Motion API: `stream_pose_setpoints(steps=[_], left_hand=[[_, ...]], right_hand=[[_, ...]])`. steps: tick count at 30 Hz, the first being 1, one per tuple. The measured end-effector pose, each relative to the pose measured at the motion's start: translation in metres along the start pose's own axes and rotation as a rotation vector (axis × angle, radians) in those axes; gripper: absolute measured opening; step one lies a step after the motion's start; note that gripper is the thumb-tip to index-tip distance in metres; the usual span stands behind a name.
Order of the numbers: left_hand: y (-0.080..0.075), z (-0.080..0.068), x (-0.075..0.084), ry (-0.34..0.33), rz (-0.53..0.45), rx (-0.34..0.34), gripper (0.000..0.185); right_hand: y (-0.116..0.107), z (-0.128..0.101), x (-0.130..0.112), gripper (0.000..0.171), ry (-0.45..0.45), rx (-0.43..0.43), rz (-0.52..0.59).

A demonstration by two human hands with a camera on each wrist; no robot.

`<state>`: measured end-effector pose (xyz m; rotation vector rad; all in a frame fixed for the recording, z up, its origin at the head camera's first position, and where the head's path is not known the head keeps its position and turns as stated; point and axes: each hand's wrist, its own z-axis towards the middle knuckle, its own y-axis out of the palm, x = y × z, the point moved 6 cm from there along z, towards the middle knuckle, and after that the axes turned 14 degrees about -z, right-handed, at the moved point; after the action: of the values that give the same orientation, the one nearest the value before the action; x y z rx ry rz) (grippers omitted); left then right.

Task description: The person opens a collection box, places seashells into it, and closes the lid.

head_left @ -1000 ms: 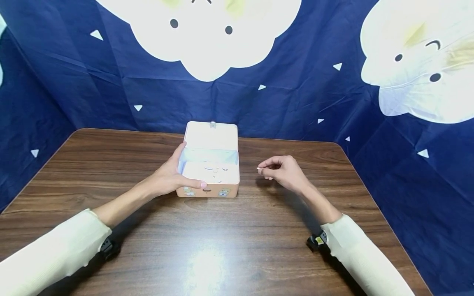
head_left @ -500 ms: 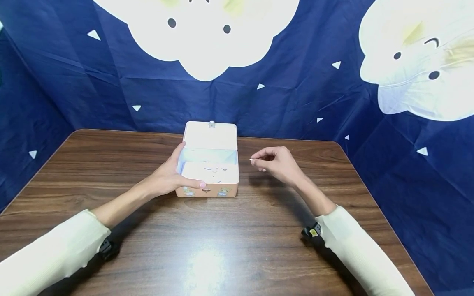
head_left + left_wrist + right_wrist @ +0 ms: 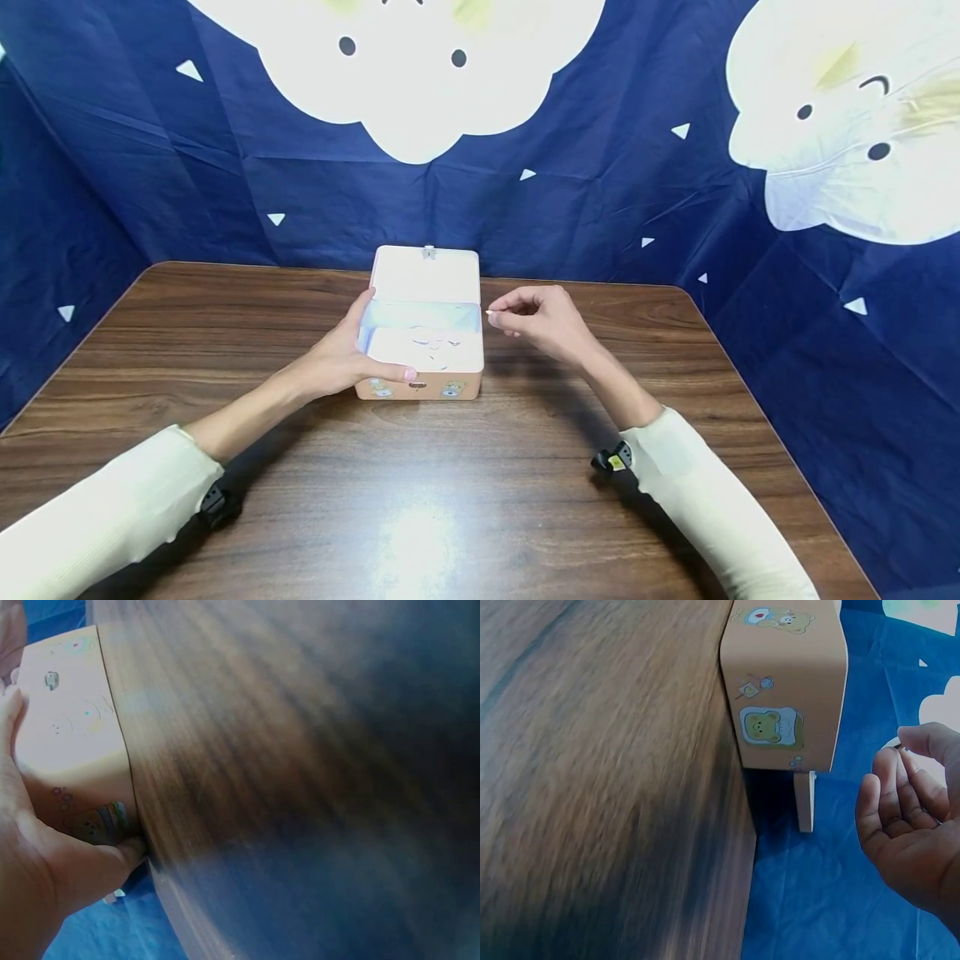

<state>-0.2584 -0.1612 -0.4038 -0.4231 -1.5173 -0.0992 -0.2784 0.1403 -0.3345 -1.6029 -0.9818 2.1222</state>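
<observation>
A peach-orange box (image 3: 465, 385) with bear pictures on its walls stands on the table, its lid (image 3: 425, 275) tipped up at the back. My left hand (image 3: 337, 354) holds the box at its left side, the thumb lying along the front wall. Thumb and forefinger of my right hand (image 3: 547, 323) pinch a tiny white piece (image 3: 490, 312), too small to tell its kind. That hand hovers just off the box's right rim, and in the right wrist view its other fingers (image 3: 889, 799) are curled. Pale items with thin dark marks (image 3: 435, 343) show inside the box.
The brown wooden table (image 3: 480, 492) has a bright glare at its front middle. Behind it hangs a dark blue cloth (image 3: 480, 208) with white clouds and small triangles. Both forearms wear pale sleeves with black wrist devices (image 3: 613, 457).
My right hand has moved left and a little away from me, bringing the white piece to the box's right rim. The left hand and the box have stayed put.
</observation>
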Motion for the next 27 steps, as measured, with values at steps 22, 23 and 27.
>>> stream_pose_setpoints(steps=[22, 23, 27], left_hand=[[0.0, 0.0, 0.0, -0.005, 0.001, -0.003, 0.157], [0.0, 0.0, 0.0, -0.003, 0.002, -0.003, 0.157], [0.0, 0.0, 0.001, -0.001, 0.002, -0.004, 0.156]], right_hand=[[0.025, 0.009, -0.008, 0.018, -0.001, -0.035, 0.027], [0.026, 0.009, -0.008, 0.019, 0.0, -0.037, 0.03], [0.027, 0.007, -0.007, 0.023, 0.006, -0.042, 0.042]])
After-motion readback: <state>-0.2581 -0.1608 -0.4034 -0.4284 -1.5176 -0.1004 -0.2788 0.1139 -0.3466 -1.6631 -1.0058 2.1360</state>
